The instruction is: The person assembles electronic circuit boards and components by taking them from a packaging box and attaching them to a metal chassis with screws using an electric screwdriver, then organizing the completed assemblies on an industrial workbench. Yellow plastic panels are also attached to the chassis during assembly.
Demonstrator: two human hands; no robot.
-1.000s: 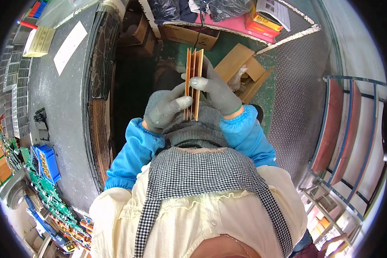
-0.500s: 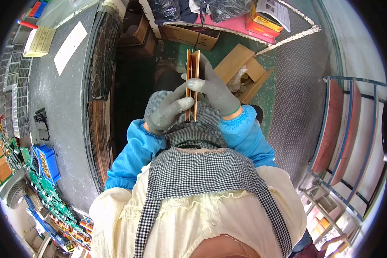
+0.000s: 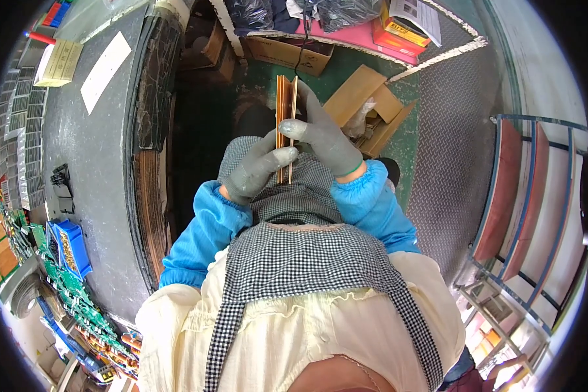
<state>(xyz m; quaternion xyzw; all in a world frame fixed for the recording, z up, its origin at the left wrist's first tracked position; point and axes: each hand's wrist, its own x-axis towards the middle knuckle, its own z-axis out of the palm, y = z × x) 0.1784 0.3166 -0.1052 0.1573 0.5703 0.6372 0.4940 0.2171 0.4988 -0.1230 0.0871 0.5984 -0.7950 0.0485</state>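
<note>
Between my hands stand several thin flat boards (image 3: 281,98) with orange-brown edges, held upright and seen edge-on above my lap. A narrow gap shows between the right-hand board and those beside it. My left hand (image 3: 251,171), in a grey glove with a whitish worn fingertip, is closed on the boards' near left side. My right hand (image 3: 323,134), gloved alike, grips them from the right, its thumb over the edges and its other fingers partly hidden behind. The faces of the boards cannot be seen.
To the left runs a grey worktable (image 3: 101,176) bearing a white paper strip (image 3: 106,73), a blue bin (image 3: 73,248) of small parts and green circuit boards (image 3: 78,297). An opened cardboard box (image 3: 366,108) lies on the floor ahead. A rack (image 3: 519,202) stands at right.
Both hands have shifted slightly left with the boards. The grip looks much the same.
</note>
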